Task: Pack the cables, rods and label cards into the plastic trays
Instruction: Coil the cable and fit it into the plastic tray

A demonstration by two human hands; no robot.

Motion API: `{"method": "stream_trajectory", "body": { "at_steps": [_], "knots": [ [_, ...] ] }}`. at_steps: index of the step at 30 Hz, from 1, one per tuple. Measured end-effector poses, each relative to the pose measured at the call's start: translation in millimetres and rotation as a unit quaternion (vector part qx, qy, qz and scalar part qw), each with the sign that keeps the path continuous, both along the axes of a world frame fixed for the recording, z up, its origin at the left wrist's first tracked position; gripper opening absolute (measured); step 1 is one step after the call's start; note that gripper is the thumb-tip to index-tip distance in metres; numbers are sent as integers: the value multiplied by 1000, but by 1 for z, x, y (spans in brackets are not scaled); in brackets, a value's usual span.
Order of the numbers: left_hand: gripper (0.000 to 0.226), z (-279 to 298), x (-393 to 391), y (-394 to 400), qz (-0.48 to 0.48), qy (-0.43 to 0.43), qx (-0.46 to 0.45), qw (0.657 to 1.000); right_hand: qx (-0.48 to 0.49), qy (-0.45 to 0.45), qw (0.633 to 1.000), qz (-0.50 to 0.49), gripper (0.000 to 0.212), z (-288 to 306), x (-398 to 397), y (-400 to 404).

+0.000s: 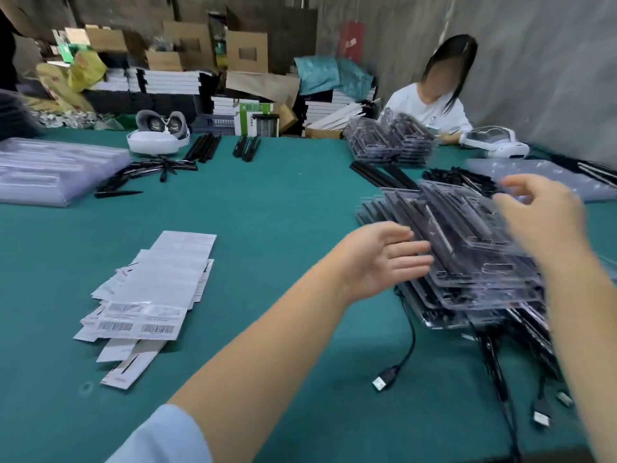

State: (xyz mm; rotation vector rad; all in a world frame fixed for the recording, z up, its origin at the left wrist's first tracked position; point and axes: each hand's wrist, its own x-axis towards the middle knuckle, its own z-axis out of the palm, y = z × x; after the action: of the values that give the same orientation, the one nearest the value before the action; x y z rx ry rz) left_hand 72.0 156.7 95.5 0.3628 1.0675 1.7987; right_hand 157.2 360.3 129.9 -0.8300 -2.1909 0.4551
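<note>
A table [267,208] covered in flat teal felt fills the view. At far left sits a stack of clear, ridged empty trays [50,172], with loose thin black rods [150,168] scattered just to its right. Near left lies a fanned pile of white paper label cards [150,289], oblong, some printed with barcodes. At the far edge rests a white headset [157,135] with grey padding, and beside it two neat bundles of black rods. The left hand [384,259] reaches in from the near side, palm up, fingers straight and together, holding nothing, its fingertips at the left side of a slanting heap of packed trays [467,262], glossy clear plastic with dark contents. The right hand [547,215], blurred, hovers over the top right of that heap with fingers loosely spread, holding nothing. Black cables [407,349] with rectangular metal plugs trail from under the heap toward the near edge. Farther right stands a second heap of packed trays, and behind it sits a person in a white shirt [430,108]. Cardboard boxes [247,51] and stacked white packs line a grey wall at the back.
</note>
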Motion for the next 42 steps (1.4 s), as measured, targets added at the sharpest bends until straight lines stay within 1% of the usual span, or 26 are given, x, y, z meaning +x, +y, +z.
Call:
{"method": "stream_trajectory", "body": {
  "at_steps": [1,2,3,5,6,8,10,12,14,16,18,20,22,24,26,29,32,34,37,38,39,41,42],
  "knots": [
    [43,5,2,16,-6,-53,19,998,-21,-58,997,-38,41,0,6,22],
    [44,9,2,32,6,-73,21,997,-62,-105,991,-60,50,-1,11,38],
    [44,13,2,47,27,-70,10,997,-108,-140,982,-68,57,-4,15,52],
    [39,15,0,75,66,-15,-43,997,-172,-187,966,-53,65,-14,22,67],
    [37,15,-2,87,71,18,-77,994,-188,-209,959,-43,67,-21,24,71],
    [36,13,-1,103,45,64,-130,988,-198,-236,951,-28,74,-31,27,76],
    [35,14,2,113,18,85,-153,984,-190,-228,954,-30,79,-36,27,78],
    [35,12,4,122,18,122,-177,977,-181,-215,959,-31,80,-37,24,75],
    [29,7,3,127,40,157,-206,965,-176,-214,961,-26,80,-38,20,67],
    [20,2,-2,125,69,168,-217,959,-164,-205,965,-18,79,-38,18,56],
    [18,-4,-10,117,90,175,-202,959,-160,-157,975,-7,73,-38,15,42],
    [17,-7,-16,104,92,151,-161,971,-164,-73,984,4,65,-35,11,24],
    [19,-8,-21,84,98,103,-113,983,-153,-22,988,22,59,-31,4,3],
    [27,-10,-27,59,133,80,-82,984,-126,-17,990,54,50,-28,-3,-20],
    [30,-12,-36,30,169,79,-60,981,-103,-33,991,81,43,-28,-9,-42],
    [32,-13,-47,-16,206,87,-64,973,-97,-52,987,115,36,-33,-16,-75],
    [23,-16,-48,-53,222,80,-62,970,-101,-33,983,148,33,-34,-22,-107],
    [16,-20,-48,-72,225,65,-50,971,-90,-17,984,151,33,-35,-29,-124],
    [14,-27,-51,-100,236,43,-30,970,-61,-16,984,164,37,-38,-37,-148],
    [13,-29,-54,-109,243,33,-26,969,-73,-19,980,185,45,-39,-39,-155],
    [13,-31,-57,-118,253,18,-21,967,-114,-19,971,208,56,-41,-41,-160],
    [11,-35,-62,-133,269,-6,-16,963,-253,-15,940,231,72,-44,-42,-163],
    [10,-38,-65,-139,273,-4,-22,962,-293,-25,930,219,73,-47,-39,-159]
  ]
}}
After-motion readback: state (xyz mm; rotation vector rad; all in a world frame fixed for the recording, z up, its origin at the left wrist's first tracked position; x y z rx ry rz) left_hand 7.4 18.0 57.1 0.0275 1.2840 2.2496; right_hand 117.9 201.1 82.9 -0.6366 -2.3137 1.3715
